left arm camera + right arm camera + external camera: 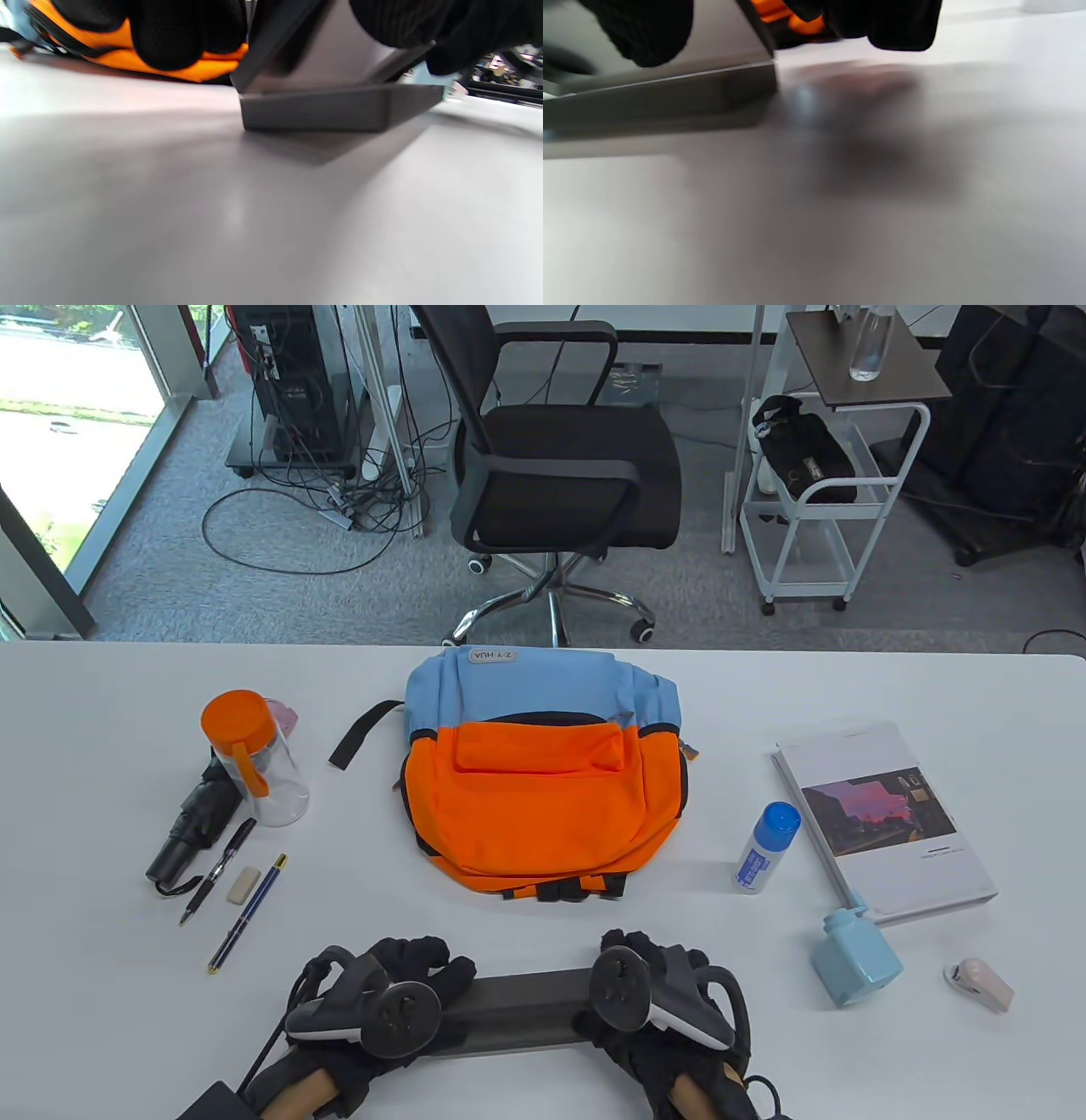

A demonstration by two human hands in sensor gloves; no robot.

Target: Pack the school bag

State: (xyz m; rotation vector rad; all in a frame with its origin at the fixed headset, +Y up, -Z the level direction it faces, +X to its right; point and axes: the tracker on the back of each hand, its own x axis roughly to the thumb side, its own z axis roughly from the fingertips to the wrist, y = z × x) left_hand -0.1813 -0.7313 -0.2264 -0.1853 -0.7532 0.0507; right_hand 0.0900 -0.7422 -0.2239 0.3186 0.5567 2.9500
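The orange and blue school bag (534, 806) lies flat in the middle of the table, its zips closed; it also shows in the left wrist view (140, 63) and the right wrist view (801, 23). My left hand (424, 963) and right hand (645, 950) lie palm down on the two ends of a flat dark grey bar (526, 997) near the front edge. The fingers drape over its top and hold nothing. The bar's ends show close up in the left wrist view (314, 108) and the right wrist view (661, 93).
Left of the bag: an orange-lidded bottle (254, 755), a black umbrella (191, 831), two pens (219, 869), an eraser (243, 885). Right: a book (882, 814), a blue-capped bottle (766, 848), a light blue sharpener (853, 954), a small beige item (980, 984).
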